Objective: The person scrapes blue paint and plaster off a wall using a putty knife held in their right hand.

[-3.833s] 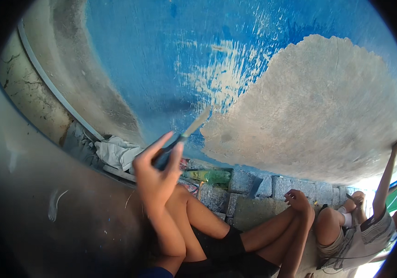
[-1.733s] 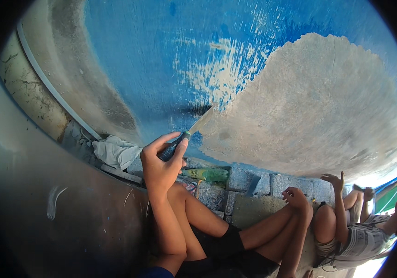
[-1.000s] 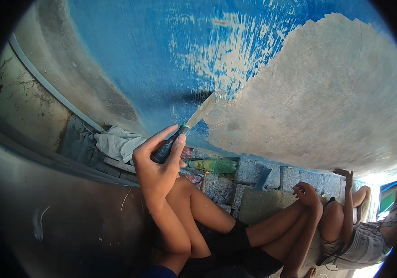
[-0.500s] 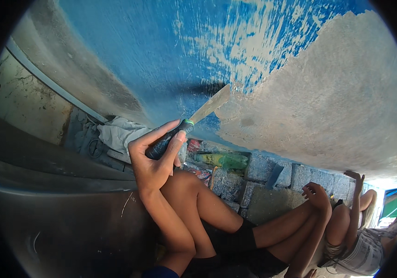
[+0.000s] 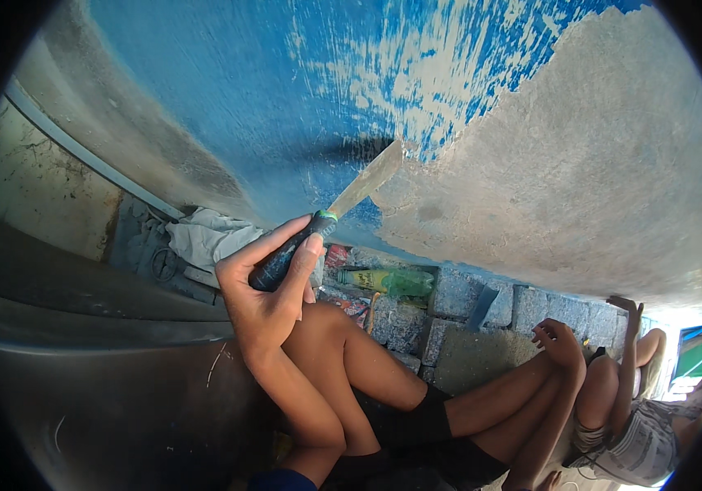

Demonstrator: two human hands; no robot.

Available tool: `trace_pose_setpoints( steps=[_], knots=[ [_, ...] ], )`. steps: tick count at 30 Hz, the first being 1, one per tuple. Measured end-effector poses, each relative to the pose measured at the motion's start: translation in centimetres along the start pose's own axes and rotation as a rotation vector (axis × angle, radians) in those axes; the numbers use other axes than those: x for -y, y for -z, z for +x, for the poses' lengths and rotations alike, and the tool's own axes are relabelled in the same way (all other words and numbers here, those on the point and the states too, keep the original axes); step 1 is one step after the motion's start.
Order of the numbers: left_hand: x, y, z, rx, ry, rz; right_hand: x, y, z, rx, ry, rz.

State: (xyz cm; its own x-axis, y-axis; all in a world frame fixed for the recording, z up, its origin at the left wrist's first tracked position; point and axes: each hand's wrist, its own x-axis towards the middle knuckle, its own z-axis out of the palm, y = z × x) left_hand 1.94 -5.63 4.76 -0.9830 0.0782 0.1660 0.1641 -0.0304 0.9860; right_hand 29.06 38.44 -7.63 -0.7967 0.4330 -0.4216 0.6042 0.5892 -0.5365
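Note:
My left hand (image 5: 265, 307) is closed around the dark, green-collared handle (image 5: 289, 255) of a scraper. The scraper's flat blade (image 5: 370, 176) angles up and right against the wall, its tip at the border between blue paint (image 5: 228, 106) and a bare grey patch (image 5: 555, 172). Around the tip the blue paint is streaked with white. My right hand (image 5: 559, 342) hangs by my right knee, empty, its fingers loosely bent and apart.
A green plastic bottle (image 5: 392, 282) lies on the paving blocks (image 5: 457, 293) by the wall's foot, near a blue-grey flat piece (image 5: 483, 308). Crumpled white cloth (image 5: 212, 236) sits left. A large dark curved surface (image 5: 121, 401) fills the lower left. Another person (image 5: 637, 438) squats at right, hand (image 5: 629, 307) near the wall.
My left hand and the scraper appear slightly further left, while the blade tip stays near the same paint border. The whole view has shifted a little. My right hand is nearly unchanged.

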Motion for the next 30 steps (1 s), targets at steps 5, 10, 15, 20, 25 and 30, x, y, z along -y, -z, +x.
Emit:
trace_pose_setpoints(
  steps=[5,10,15,20,25,30],
  knots=[
    [-0.2,0.0,-0.3,-0.023,-0.032,0.033,0.5,0.1,-0.1,0.004,-0.001,0.002],
    [0.3,0.3,0.1,-0.023,-0.020,0.015,0.2,0.0,0.1,0.015,-0.026,-0.005],
    [0.8,0.4,0.2,0.013,-0.036,0.020,-0.2,-0.1,0.0,0.006,-0.011,0.011],
    [0.9,0.2,0.3,-0.020,-0.048,0.029,-0.1,-0.1,0.1,-0.002,0.020,0.020],
    [1.9,0.5,1.1,-0.034,-0.034,0.020,0.3,-0.3,0.7,0.023,0.003,-0.045],
    [2.3,0.8,1.9,-0.016,-0.070,-0.012,0.4,-0.3,1.6,0.061,0.007,-0.061]
  ],
)
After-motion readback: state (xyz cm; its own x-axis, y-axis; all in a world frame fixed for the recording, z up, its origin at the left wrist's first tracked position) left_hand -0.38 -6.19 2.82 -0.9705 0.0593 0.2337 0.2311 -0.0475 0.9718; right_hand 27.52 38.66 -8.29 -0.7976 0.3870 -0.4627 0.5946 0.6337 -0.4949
